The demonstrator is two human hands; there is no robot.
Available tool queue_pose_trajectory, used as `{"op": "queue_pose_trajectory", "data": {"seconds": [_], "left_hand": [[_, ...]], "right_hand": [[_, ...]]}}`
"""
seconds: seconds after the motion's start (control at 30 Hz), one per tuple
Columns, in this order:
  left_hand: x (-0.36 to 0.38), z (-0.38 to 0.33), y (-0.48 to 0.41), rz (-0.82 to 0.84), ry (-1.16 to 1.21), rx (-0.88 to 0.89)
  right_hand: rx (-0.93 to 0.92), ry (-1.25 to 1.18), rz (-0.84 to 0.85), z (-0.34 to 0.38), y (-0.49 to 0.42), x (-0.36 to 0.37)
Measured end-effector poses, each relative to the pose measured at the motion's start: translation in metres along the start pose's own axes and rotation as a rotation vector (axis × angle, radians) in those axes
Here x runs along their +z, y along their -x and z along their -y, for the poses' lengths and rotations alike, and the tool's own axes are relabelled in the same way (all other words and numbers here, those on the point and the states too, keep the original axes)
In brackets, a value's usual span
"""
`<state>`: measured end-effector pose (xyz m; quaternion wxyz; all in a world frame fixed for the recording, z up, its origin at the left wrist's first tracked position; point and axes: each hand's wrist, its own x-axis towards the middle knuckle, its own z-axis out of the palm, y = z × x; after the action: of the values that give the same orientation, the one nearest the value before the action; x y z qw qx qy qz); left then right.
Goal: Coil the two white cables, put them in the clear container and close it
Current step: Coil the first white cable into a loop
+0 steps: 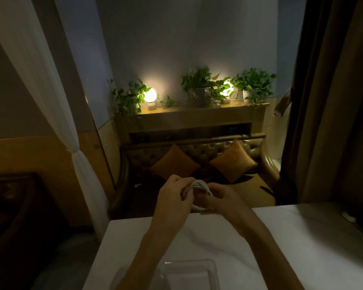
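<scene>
A white cable [199,186] is wound into a small coil and held up above the far edge of the white table [302,237]. My left hand [172,195] grips the coil's left side. My right hand [220,200] pinches its right and lower side. The clear container [213,266] sits open on the table near me, between my forearms, partly cut off by the frame's bottom. A second white cable is not visible in the dim light.
Beyond the table stands a tufted sofa [197,151] with two orange cushions. A shelf behind it carries two glowing lamps [150,95] and several potted plants. A white curtain [50,101] hangs left, a dark curtain [327,101] right.
</scene>
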<state>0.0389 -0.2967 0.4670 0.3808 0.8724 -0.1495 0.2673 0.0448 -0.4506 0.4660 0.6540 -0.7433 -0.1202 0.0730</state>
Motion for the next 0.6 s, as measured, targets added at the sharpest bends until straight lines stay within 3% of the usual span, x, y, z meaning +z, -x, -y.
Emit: {"op": "queue_pose_trajectory", "data": {"seconds": [0.1, 0.17, 0.33, 0.5, 0.6], "left_hand": [[-0.001, 0.009, 0.000, -0.053, 0.022, -0.077], [-0.001, 0.014, -0.001, -0.064, 0.049, -0.110], [0.000, 0.016, -0.006, -0.048, 0.028, -0.128], [0.007, 0.023, -0.003, 0.024, 0.023, -0.202], [0.012, 0.033, 0.006, 0.066, 0.067, -0.265]], "right_hand": [[0.076, -0.208, 0.117, -0.003, 0.009, -0.016], [0.090, -0.296, 0.105, -0.006, 0.012, -0.022], [0.021, -0.194, -0.101, -0.017, 0.011, -0.026], [0.096, 0.135, -0.036, -0.030, 0.013, -0.018], [0.033, 0.216, -0.249, -0.041, 0.014, -0.013]]}}
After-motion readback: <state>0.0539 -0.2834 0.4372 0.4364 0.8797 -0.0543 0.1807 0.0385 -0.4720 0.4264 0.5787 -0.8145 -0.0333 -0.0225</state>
